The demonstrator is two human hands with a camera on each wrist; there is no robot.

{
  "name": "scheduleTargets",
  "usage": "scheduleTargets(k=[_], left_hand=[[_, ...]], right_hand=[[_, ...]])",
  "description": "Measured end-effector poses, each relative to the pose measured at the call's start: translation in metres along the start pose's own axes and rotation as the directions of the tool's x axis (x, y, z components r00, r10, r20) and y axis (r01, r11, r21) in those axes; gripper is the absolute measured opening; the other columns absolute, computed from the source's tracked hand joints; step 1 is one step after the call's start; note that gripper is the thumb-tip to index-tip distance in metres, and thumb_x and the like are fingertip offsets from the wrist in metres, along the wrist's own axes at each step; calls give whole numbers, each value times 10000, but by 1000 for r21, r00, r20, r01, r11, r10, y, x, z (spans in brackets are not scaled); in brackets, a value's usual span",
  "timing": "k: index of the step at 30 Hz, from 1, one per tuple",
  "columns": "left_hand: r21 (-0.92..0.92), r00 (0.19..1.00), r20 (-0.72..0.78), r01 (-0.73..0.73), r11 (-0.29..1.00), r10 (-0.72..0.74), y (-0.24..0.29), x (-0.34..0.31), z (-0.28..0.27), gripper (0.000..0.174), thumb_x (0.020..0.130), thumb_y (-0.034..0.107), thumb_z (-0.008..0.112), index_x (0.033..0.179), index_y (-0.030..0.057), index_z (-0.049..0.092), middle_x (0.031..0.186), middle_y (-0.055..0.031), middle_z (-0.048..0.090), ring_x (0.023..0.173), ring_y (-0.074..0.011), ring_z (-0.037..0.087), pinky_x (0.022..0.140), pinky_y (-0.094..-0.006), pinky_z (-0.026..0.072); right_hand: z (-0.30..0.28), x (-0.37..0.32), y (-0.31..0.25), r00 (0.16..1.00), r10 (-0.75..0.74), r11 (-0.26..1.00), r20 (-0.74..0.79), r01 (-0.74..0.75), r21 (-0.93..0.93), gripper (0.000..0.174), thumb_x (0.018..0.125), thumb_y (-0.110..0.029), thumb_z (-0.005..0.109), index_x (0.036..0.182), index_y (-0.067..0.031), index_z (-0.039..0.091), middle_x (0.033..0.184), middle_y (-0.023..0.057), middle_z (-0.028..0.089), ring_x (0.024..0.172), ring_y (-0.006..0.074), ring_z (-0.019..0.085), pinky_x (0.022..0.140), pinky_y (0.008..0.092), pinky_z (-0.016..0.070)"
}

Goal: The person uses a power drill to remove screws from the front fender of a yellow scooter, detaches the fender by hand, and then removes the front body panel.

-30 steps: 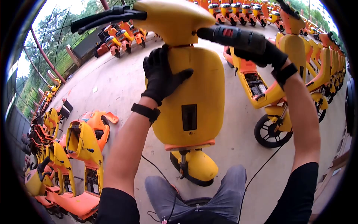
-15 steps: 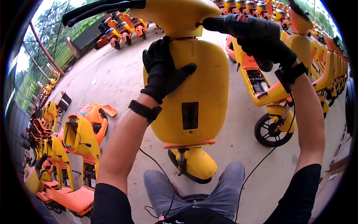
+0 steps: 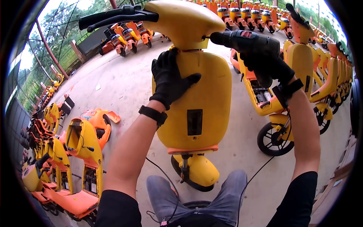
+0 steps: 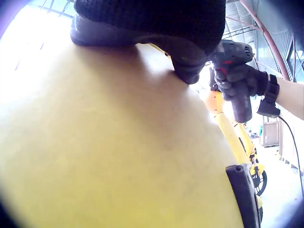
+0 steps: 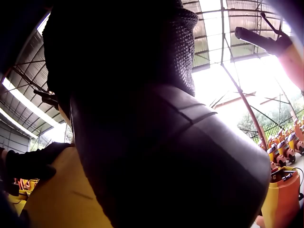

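A yellow scooter front panel (image 3: pixel 208 90) stands upright before me, with a yellow handlebar cover (image 3: pixel 185 20) above it. My gloved left hand (image 3: pixel 172 81) rests on the panel's upper left, fingers spread toward the top edge and thumb out to the right. The gloved right hand (image 3: pixel 270 68) grips a cordless drill (image 3: pixel 251 41) by its handle. A thin bit (image 3: pixel 206 37) points from its chuck into the lower right side of the cover. In the right wrist view the dark drill base (image 5: pixel 209 137) fills the middle and hides the bit.
Partly stripped yellow and orange scooters (image 3: pixel 85 151) crowd the left. Another scooter (image 3: pixel 274 108) stands close behind the right arm, ahead of a long row. More scooters (image 3: pixel 236 15) line the back. Thin black cables (image 3: pixel 259 172) run down from the wrists.
The drill's chuck has drawn slightly away from the cover, so the bit now shows between them. My left hand keeps its place on the panel. The head view has shifted a little.
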State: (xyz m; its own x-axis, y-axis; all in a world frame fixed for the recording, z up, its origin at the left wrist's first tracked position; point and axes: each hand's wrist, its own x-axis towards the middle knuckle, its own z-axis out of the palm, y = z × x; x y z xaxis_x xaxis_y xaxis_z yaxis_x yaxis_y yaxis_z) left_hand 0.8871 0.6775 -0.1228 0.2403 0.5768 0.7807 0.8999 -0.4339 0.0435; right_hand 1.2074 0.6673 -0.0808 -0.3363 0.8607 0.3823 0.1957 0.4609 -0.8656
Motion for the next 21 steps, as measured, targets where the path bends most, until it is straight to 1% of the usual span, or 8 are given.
scheduleTargets(k=[3,4,9,11,12,17,19,21], left_hand=[[2,1000,10,21,1000,-21,1,0,-1,951,662,555,752,1356,26,374,1277,-183,464,1232,-342,397,1066,-468,250],[0,999,21,32,999,-32,2,0,-2,951,662,556,752,1357,28,374,1279,-182,462,1235,-342,394,1071,-470,243],[-3,997,45,63,998,-62,7,2,-5,957,656,548,759,1362,33,369,1290,-180,451,1245,-342,383,1076,-471,235],[2,997,39,64,998,-64,7,0,-5,958,654,542,764,1363,34,367,1292,-178,448,1245,-342,380,1074,-472,237],[-3,997,46,67,998,-67,7,1,-6,956,652,535,767,1364,38,366,1294,-176,447,1244,-341,380,1071,-472,238],[-44,998,19,62,997,-61,6,0,-6,946,644,518,774,1362,52,371,1282,-168,451,1232,-340,385,1065,-467,244],[-58,996,48,79,995,-76,7,1,-7,947,642,514,774,1368,65,363,1272,-162,448,1232,-334,381,1067,-470,236],[-47,996,40,76,996,-74,5,1,-5,949,642,515,773,1372,73,357,1270,-159,445,1234,-332,377,1067,-475,232]], right_hand=[[0,0,6,1000,-21,994,-9,20,-105,185,914,-185,643,1057,-68,630,848,-20,624,722,72,574,633,238,480],[-1,1,13,999,-44,999,5,44,-31,213,912,-187,649,1090,-72,626,868,-20,628,729,71,579,646,236,491],[5,-5,14,1000,-19,1000,-2,19,-4,253,900,-152,660,1134,-72,606,922,-15,631,755,71,583,670,237,497],[8,-4,20,999,-36,996,-20,37,85,252,896,-125,657,1133,-63,600,940,4,633,767,78,584,678,238,495],[11,-7,17,1000,14,979,-7,-12,205,270,881,-102,663,1138,-53,592,958,24,634,777,82,585,689,241,495],[26,-14,13,1000,-9,969,-30,16,248,298,868,-103,656,1149,-43,580,955,28,630,742,85,582,668,249,496],[33,-19,9,992,30,976,-126,-2,218,276,874,-111,647,1134,-43,586,939,22,627,726,87,584,653,245,493],[34,-20,18,993,50,977,-106,-27,210,257,880,-117,636,1122,-44,589,935,20,625,725,91,587,650,247,494]])
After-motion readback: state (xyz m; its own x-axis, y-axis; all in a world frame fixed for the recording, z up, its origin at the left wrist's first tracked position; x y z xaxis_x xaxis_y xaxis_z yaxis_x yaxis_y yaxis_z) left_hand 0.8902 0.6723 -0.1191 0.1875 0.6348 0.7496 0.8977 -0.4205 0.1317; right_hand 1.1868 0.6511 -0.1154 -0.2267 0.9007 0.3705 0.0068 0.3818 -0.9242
